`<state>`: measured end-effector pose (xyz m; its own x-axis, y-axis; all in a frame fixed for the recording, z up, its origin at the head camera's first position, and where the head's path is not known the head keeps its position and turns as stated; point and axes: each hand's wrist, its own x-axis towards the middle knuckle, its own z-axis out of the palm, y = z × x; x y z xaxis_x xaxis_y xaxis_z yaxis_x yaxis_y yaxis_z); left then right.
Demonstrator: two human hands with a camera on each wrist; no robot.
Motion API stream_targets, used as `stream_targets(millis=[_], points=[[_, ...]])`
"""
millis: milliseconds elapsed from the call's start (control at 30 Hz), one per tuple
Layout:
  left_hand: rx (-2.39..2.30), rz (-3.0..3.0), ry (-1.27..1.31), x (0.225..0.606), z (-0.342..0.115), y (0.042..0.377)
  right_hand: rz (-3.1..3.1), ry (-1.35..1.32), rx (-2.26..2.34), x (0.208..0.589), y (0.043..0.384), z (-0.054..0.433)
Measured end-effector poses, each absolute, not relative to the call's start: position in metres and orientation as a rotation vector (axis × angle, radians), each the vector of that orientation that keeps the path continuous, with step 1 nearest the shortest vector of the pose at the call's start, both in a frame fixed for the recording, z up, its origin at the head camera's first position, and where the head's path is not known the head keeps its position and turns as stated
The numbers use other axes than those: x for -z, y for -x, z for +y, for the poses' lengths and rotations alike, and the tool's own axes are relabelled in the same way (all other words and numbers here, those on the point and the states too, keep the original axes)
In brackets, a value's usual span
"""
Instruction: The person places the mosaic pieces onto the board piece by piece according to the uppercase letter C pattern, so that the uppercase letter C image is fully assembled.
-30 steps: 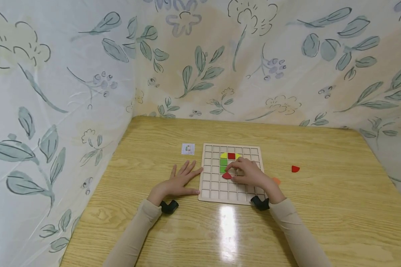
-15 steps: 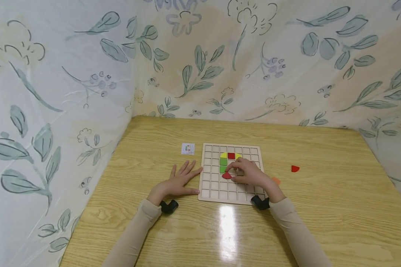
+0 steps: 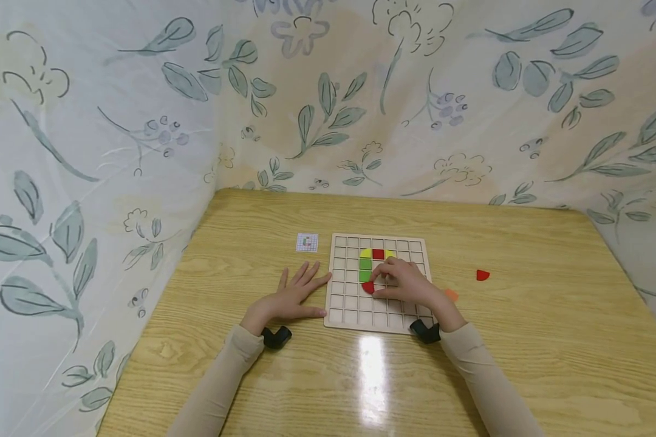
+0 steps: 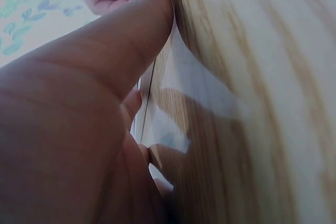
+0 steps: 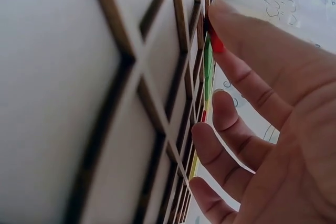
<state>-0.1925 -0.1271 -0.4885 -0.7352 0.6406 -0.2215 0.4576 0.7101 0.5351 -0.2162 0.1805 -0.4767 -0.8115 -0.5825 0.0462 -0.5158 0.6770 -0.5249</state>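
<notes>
A wooden grid board (image 3: 350,317) lies on the table. My right hand (image 3: 407,284) is over it and pinches a red quarter-circle tile (image 3: 368,287) between thumb and index finger, just below two green square tiles (image 3: 365,264). Along the row above sit a red square tile (image 3: 378,254), a yellow rounded tile (image 3: 365,253) on its left and another yellow tile partly behind the hand. In the right wrist view the red tile (image 5: 216,42) shows between the fingertips. My left hand (image 3: 291,301) lies with spread fingers on the table, fingertips at the board's left edge.
A small pattern card (image 3: 307,243) lies left of the board's top corner. To the right are a loose red quarter-circle tile (image 3: 483,275) and an orange tile (image 3: 451,295) partly behind the right wrist. Flowered cloth (image 3: 328,121) stands behind the table.
The pinched red tile has turned and shifted slightly left, its straight edge now nearer the green tile. The right fingers moved a little with it; the left hand has stayed in place.
</notes>
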Motion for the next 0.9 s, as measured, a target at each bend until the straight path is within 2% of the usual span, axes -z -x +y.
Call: stream_targets(millis=[900], points=[[-0.654,2.532,-0.852,0.4852,-0.1230,0.1934,2.769,0.808,0.775,0.4681,0.2172,0.1806]])
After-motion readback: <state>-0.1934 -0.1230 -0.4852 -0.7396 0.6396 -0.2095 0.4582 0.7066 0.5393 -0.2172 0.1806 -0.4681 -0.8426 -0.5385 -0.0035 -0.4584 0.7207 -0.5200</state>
